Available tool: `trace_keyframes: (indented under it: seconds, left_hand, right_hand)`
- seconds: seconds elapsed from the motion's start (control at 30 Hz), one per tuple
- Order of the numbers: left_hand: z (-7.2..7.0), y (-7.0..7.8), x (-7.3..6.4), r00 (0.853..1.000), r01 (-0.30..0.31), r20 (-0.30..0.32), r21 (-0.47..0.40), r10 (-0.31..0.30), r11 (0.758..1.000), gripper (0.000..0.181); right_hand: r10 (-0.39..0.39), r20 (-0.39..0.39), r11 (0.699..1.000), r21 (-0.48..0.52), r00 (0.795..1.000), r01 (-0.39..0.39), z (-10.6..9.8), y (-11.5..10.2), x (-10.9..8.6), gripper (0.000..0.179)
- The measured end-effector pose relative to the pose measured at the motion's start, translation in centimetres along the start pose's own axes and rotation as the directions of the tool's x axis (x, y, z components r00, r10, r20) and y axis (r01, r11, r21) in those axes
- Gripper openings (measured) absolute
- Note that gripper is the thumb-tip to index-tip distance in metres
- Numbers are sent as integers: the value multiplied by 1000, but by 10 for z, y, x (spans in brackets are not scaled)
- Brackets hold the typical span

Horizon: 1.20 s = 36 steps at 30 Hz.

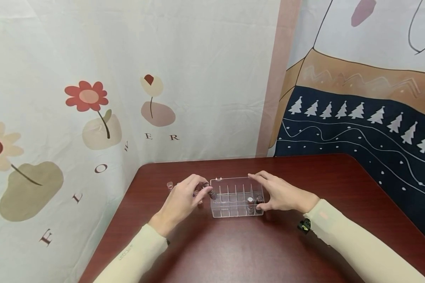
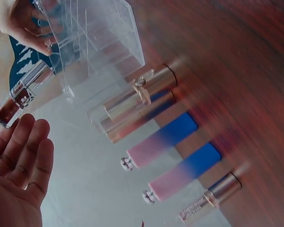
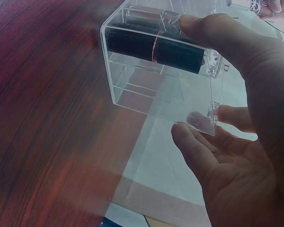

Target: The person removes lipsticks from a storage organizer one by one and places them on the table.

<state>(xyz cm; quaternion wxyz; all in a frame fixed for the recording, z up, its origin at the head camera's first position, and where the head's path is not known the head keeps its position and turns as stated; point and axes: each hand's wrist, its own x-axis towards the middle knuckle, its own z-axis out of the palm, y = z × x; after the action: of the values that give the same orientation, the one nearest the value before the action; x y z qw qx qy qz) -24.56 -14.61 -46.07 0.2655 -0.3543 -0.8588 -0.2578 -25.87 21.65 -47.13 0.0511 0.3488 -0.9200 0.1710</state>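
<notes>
My left hand (image 1: 182, 196) pinches a lipstick tube (image 2: 26, 92) with a clear end, held at a slant close to the left end of a clear compartment box (image 1: 229, 210). My right hand (image 1: 283, 192) grips the box's right end, thumb on the near side and fingers at the far side. Through the box wall in the right wrist view, a black lipstick (image 3: 180, 52) with a thin copper band shows in the end compartment. Beside it in the head view is a lipstick with a silver top (image 1: 250, 201).
In the left wrist view several lipsticks stand in a row on the red-brown table (image 1: 226, 251): two pink-and-blue tubes (image 2: 165, 139), gold tubes (image 2: 142, 92) near the box, and a smaller metallic tube (image 2: 210, 198). A printed curtain (image 1: 205, 78) hangs behind the table.
</notes>
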Motion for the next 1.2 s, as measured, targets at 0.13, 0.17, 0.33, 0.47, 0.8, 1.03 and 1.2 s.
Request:
trace_keyframes:
  seconds: [0.13,0.17,0.33,0.47,0.8,1.03,1.2]
  left_hand:
    - [-4,-2,-1,1000,26,13,-47,-25,999,19]
    - [-6,-3,-1,999,30,17,-61,-29,998,19]
    - [-11,-7,-3,999,32,7,-64,-31,997,16]
    - [-15,-12,-6,999,22,-24,-10,-22,1000,17]
    - [-24,-22,-17,996,89,-37,63,-87,994,18]
    - [-30,-29,-21,993,119,-17,105,-118,987,14]
    - [-34,-33,-23,993,114,-29,123,-111,986,15]
  right_hand:
    - [-4,0,1000,1,1000,4,0,0,0,109]
    - [-5,0,1000,3,1000,5,1,1,0,109]
    - [-6,-6,1000,6,1000,6,1,1,0,109]
    - [-4,-3,1000,11,1000,4,1,0,0,109]
    - [-4,1,1000,11,1000,4,0,1,0,110]
    - [-1,-1,1000,14,1000,1,0,0,0,109]
    - [0,0,1000,21,1000,0,0,0,-1,108]
